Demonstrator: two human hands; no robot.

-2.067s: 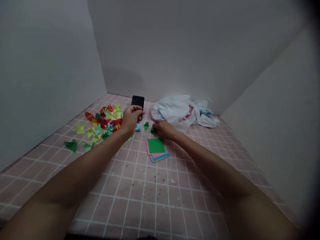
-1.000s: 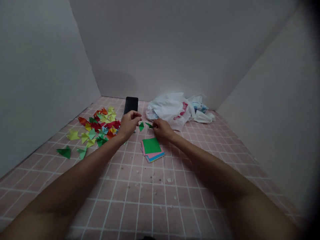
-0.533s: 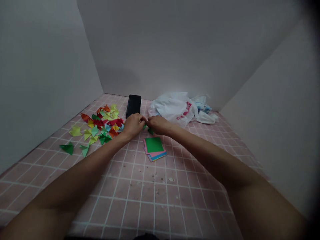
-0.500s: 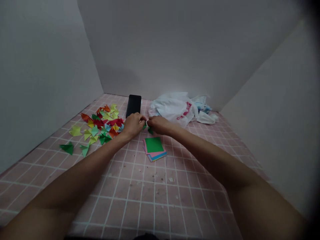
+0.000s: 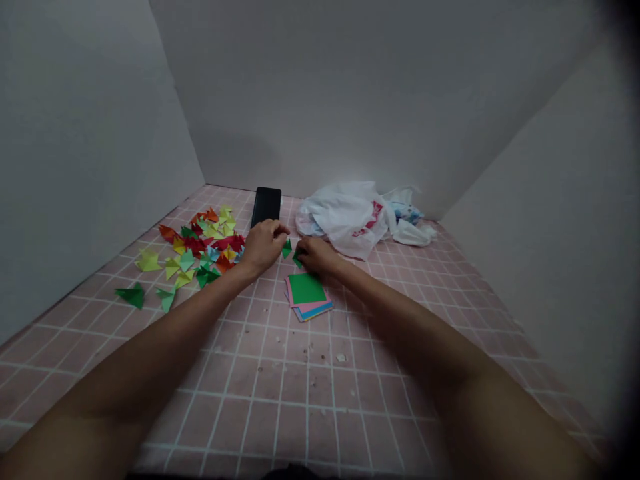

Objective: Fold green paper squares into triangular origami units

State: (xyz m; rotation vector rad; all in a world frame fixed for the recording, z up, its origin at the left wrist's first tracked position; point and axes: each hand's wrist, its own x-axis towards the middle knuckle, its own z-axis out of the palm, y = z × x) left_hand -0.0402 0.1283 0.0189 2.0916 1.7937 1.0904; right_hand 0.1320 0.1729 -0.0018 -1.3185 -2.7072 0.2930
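Head cam: small dark-green folded-paper piece (image 5: 297, 259) at fingertips of right hand (RH) (image 5: 319, 255), fingers curled + pinched on it, just beyond the sheet stack. 2nd one, green folded-paper diamond (image 5: 287, 249), sits btwn the hands, by LH fingertips. Left hand (LH) (image 5: 265, 245): fingers loosely bent; can't tell if gripping anything. Nearer wearer: stack of square paper sheets (image 5: 307, 289), green on top, pink + blue below, thin yellow edge, layers askew. Container: crumpled white plastic bag (image 5: 345, 213) beyond RH, slumped on its side, contents can't be ID'd. Pinkish-red print on bag, too creased/small to read. Blue-and-white bundle (image 5: 407, 213) just R of bag. Black phone-like slab (image 5: 267, 204) behind LH, partly covered by it. Far L: scattered pile of folded-paper shapes (image 5: 195, 245), red/orange/yellow/green/lt blue. All on pink surface w/ white grid lines (image 5: 300, 427), few small specks.
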